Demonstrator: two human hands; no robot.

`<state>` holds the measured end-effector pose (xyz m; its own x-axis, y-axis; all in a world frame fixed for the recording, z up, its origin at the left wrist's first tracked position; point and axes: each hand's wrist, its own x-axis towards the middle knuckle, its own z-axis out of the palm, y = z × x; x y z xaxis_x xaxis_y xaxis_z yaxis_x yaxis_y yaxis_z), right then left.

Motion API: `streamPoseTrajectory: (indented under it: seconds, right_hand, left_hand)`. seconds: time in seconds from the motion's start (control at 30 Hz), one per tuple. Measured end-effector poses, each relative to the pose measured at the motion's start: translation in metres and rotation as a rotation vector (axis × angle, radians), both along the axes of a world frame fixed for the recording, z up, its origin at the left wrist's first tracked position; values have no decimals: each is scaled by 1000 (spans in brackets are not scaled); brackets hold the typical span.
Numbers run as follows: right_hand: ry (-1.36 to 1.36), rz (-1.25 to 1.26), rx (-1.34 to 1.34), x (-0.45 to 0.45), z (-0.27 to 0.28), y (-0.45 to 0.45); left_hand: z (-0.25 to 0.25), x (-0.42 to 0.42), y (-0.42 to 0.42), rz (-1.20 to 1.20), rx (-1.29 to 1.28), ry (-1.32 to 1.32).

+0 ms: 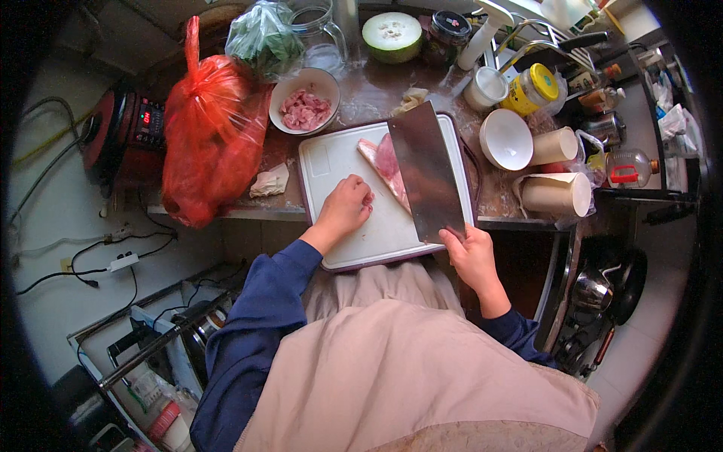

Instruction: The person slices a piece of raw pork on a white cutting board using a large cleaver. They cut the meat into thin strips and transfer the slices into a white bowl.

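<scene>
In my right hand (471,257) is the handle end of a broad cleaver (426,175), its dark rectangular blade tilted over the right half of a white cutting board (350,237). Behind the blade lies a piece of raw meat (390,158) with a pale strip of skin or fat along its edge; the blade hides its right part. My left hand (345,206) rests over the board's left side, fingers curled, just left of the meat and apart from it. Nothing shows in its grip. Above the board's left corner stands a white bowl (277,116) of cut raw meat pieces (305,110).
A red plastic bag (214,135) and a crumpled paper (270,181) lie left of the board. An empty white bowl (506,139), paper rolls (556,194) and a yellow-lidded jar (534,89) stand right. Behind are a halved winter melon (392,37) and a glass pitcher (319,34).
</scene>
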<state>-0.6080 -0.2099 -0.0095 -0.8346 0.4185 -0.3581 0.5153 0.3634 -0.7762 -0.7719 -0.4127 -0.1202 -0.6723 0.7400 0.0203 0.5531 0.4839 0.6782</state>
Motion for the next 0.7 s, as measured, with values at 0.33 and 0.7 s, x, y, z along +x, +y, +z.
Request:
streamPoseTrajectory:
  seconds: [0.33,0.7]
  right_hand:
    - [24,-37,-1,7,-5,4]
    - [64,-69,-11,15,-13,7]
  left_hand:
    - [-6,7,14,20,-47,-59]
    - [47,-76,-9,389,287,337]
